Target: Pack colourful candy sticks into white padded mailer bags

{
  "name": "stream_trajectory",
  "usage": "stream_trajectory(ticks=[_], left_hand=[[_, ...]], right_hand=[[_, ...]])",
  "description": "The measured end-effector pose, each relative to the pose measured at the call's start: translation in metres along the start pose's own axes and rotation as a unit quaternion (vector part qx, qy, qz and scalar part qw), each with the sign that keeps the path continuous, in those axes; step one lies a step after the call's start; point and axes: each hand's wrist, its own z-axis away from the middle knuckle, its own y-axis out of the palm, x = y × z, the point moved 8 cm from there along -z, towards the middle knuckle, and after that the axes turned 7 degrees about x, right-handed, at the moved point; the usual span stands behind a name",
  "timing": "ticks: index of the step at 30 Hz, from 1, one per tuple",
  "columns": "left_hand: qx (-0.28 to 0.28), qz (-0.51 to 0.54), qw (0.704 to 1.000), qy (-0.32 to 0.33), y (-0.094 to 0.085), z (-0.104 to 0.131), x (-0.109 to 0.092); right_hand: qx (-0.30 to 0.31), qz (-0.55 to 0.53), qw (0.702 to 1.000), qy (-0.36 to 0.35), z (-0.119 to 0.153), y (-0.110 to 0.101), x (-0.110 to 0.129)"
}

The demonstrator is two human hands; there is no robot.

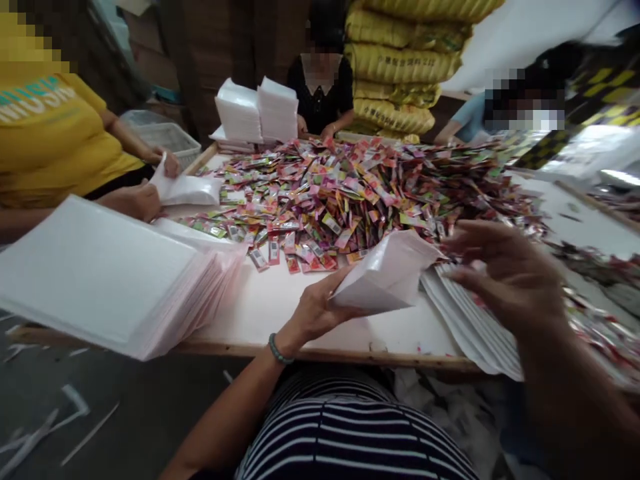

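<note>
One pale envelope (383, 280) is gripped by the left hand (320, 303) at six o'clock; at three, the blurred right hand (510, 277) hovers near it, loosely spread.

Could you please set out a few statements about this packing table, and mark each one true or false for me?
1. The wearer's left hand holds a white envelope. True.
2. The bead bracelet is worn on the right arm. False: the bead bracelet is on the left arm.
3. Small colourful packets lie heaped on the table. True.
4. The co-worker at the left edge is holding a cardboard box. False: that co-worker holds another white envelope.
5. Yellow sacks are stacked beyond the far side of the table. True.
</note>
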Motion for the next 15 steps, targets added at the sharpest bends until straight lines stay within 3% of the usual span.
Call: stream_trajectory(ticks=[3,6,10,12,15], left_hand=[[-0.018,0.04,0.999,-0.031,-0.002,-0.009,0.004],[-0.06,0.061,0.995,-0.052,-0.007,-0.016,-0.006],[-0.152,0.134,0.973,-0.113,-0.011,-0.004,-0.005],[-0.16,0.185,0.957,-0.158,-0.004,0.004,0.011],[-0.138,0.249,0.938,-0.199,0.013,0.006,0.039]], right_hand=[[0.041,-0.225,0.971,0.069,0.011,0.046,-0.057],[0.011,-0.321,0.934,0.154,0.006,0.084,-0.083],[-0.061,-0.352,0.918,0.172,0.002,0.081,-0.071],[-0.041,-0.341,0.918,0.199,0.011,0.08,-0.073],[0.013,-0.355,0.896,0.267,0.036,0.095,-0.096]])
